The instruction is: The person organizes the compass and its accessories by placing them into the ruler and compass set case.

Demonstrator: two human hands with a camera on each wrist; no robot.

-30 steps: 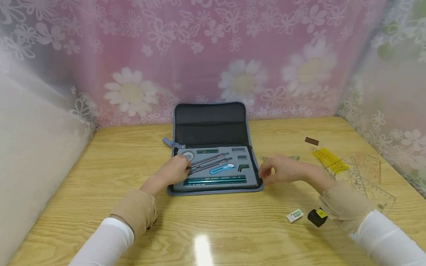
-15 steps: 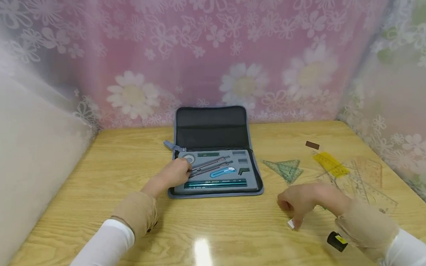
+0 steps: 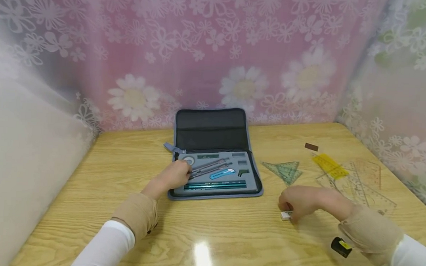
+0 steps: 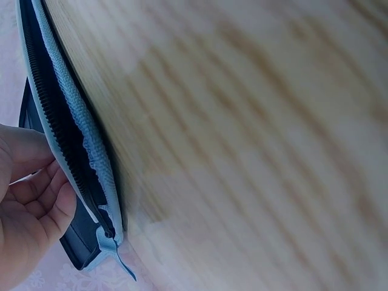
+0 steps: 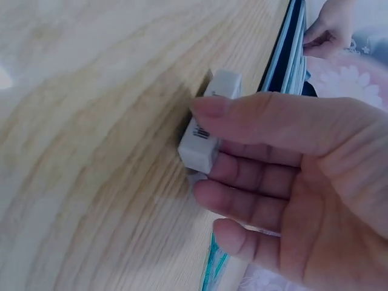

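Note:
A blue zip case (image 3: 213, 129) lies unfolded at the table's middle. Its grey insert (image 3: 251, 182) holds two compasses (image 3: 211, 169), a blue utility knife (image 3: 222, 174), dark green pencils (image 3: 214, 185) and a tape-like white ring (image 3: 188, 160). My left hand (image 3: 172, 174) grips the case's left side, fingers curled over the edge; in the left wrist view the thumb (image 4: 27, 148) lies close by the zipper. To the right of the case, my right hand (image 3: 300, 202) pinches a white eraser (image 5: 206, 130) between thumb and fingers, close over the table.
Green set squares (image 3: 286, 171) lie right of the case. Further right are a yellow ruler (image 3: 331, 166), clear drawing templates (image 3: 369, 183) and a small brown strip (image 3: 311, 147). A black pencil sharpener-like block (image 3: 341, 247) sits near my right wrist. A flowered curtain (image 3: 215, 69) closes the back.
My right hand has left the case's right edge, moved right and toward me, and taken hold of the eraser. The black block has shifted right and nearer. My left hand stays at the case.

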